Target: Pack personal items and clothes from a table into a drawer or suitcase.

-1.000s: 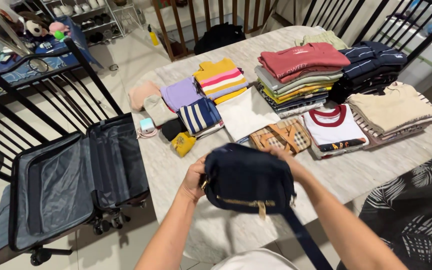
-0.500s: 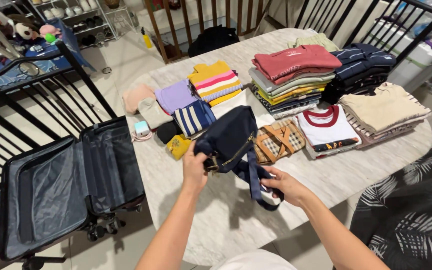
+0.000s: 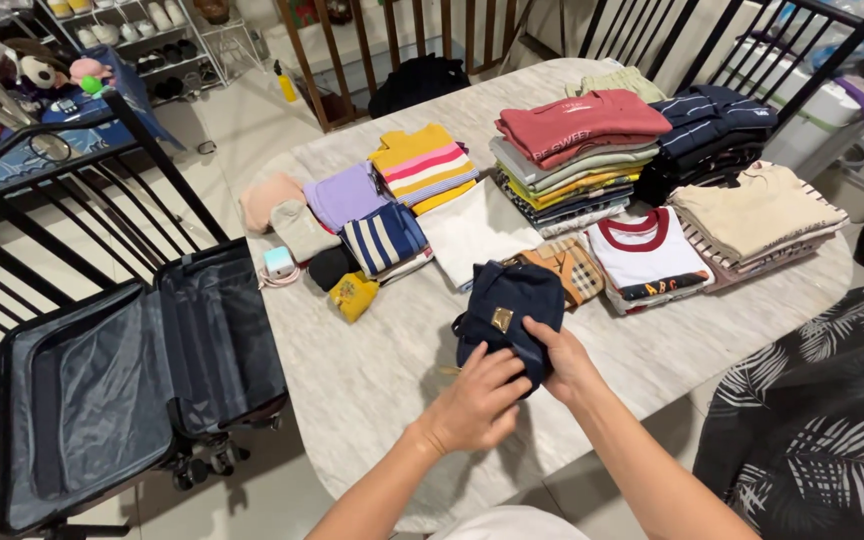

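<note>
On the marble table [image 3: 392, 370], both hands are pressing a folded navy bag [image 3: 507, 305]: left hand [image 3: 477, 400] and right hand [image 3: 564, 360] are closing around its lower edge, beside a checked bag [image 3: 572, 268].

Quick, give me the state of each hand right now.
Left hand: closed on the navy bag, pressing its lower edge on the table.
Right hand: closed on the same bag, gripping its lower right side.

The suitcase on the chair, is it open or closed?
Open. The suitcase lies with its lid flipped back, grey lining showing, nothing visible inside.
</note>
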